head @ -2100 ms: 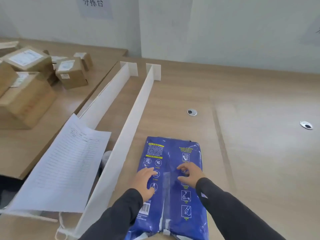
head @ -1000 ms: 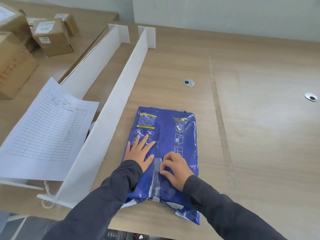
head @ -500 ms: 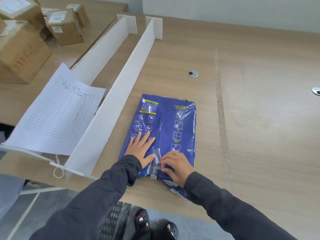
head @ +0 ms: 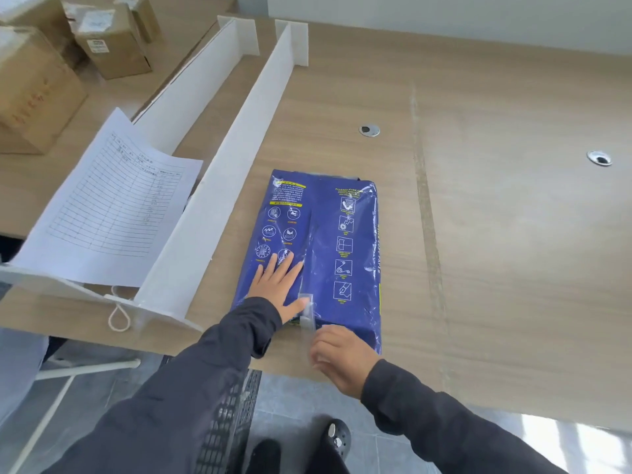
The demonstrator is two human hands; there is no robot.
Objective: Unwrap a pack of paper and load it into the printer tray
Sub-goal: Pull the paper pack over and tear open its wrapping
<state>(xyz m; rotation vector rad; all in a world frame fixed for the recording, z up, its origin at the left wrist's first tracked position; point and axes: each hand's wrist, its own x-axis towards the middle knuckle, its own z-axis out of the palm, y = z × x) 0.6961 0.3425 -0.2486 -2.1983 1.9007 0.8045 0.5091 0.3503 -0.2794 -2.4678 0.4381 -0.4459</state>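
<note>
Nearest the person, the right hand curls at the near end of the blue paper pack, fingers bent around what looks like the loose end of a clear tape strip; motion blur leaves it uncertain whether the strip is truly pinched. Just left of the strip, the left hand lies open and flat on the pack, fingers spread and pointing away, pressing the wrapper down. The pack lies flat on the wooden desk, its near end at the desk's front edge and its long axis running away from the person. The wrapper seam runs along that axis from the tape toward the far end, so a peel would likely travel from the right hand, the nearer of the 2 to the tape end, straight up the pack. Left of the pack stands a white divider, and beyond that a printed sheet. Farther left of the pack sit cardboard boxes. No printer is in view.
</note>
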